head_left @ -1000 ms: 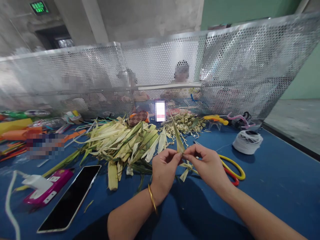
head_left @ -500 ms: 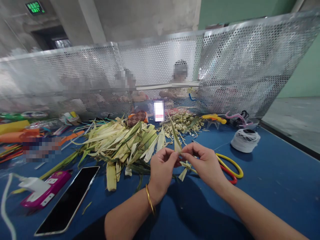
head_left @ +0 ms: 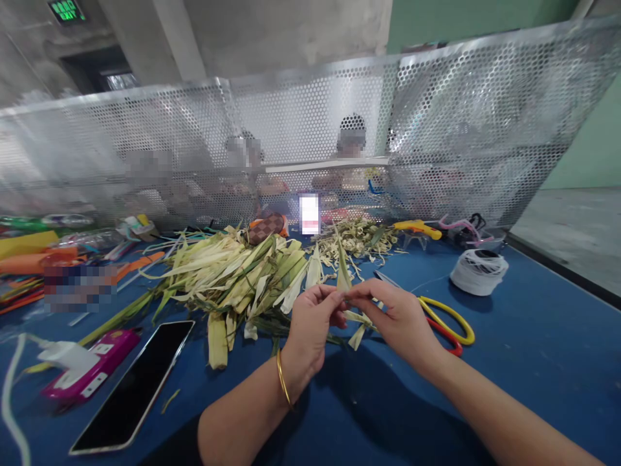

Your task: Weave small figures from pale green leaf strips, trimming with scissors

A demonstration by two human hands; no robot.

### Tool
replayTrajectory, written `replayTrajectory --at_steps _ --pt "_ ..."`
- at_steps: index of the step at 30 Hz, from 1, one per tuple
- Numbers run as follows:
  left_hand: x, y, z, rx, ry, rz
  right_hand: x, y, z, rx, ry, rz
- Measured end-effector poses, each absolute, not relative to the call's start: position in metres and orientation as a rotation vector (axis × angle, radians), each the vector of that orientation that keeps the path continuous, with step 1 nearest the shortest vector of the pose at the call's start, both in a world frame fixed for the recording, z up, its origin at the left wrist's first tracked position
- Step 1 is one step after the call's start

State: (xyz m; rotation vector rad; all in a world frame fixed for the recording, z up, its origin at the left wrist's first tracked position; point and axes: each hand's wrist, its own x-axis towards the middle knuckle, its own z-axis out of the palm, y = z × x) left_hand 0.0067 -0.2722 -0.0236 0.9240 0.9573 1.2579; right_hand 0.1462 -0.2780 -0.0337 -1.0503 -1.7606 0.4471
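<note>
A narrow, pointed corn husk (head_left: 343, 275) stands upright between my hands, its tip toward the mesh screen. My left hand (head_left: 315, 323) pinches its lower end between thumb and fingers. Close against it, my right hand (head_left: 395, 317) has its fingertips pressed on the same base; the exact grip is partly hidden. Just beneath my hands lies a loose piece of husk (head_left: 358, 336) on the blue table. Scissors with yellow and red handles (head_left: 451, 321) rest partly behind my right hand. A large heap of corn husks (head_left: 237, 272) spreads out left of my hands.
A phone (head_left: 133, 388) and a purple power strip (head_left: 92, 366) lie at left. White string (head_left: 478, 272) and a yellow glue gun (head_left: 417, 228) sit at right. Behind stand a pile of curled husk pieces (head_left: 359, 239), a lit screen (head_left: 309, 213) and a perforated metal screen (head_left: 301, 116).
My right fingers have shifted slightly at the husk's base and stretched out more. The scissors' blade now shows beyond my right hand. The husk remains held between both hands.
</note>
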Motion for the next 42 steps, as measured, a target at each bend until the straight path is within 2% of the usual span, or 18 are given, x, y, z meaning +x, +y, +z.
replayTrajectory --at_steps 7,13,24,27,36,42 --pt "0.005 -0.272 -0.023 0.909 0.947 1.227 0.149 -0.276 -0.031 -1.097 -1.797 0.48" --pt "0.006 -0.273 -0.023 0.955 0.986 1.217 0.151 -0.275 -0.029 -1.162 -1.818 0.36" --pt "0.005 -0.275 -0.031 1.531 1.18 1.318 0.141 -0.276 -0.029 -1.162 -1.487 0.805" --pt "0.006 -0.276 -0.032 1.471 1.183 1.346 0.139 -0.277 -0.03 -1.193 -1.393 0.836" --pt "0.007 -0.272 -0.028 1.006 0.991 1.253 0.146 -0.279 -0.029 -1.001 -1.806 0.372" --pt "0.006 -0.275 -0.024 0.94 0.94 1.215 0.146 -0.279 -0.031 -1.058 -1.798 0.297"
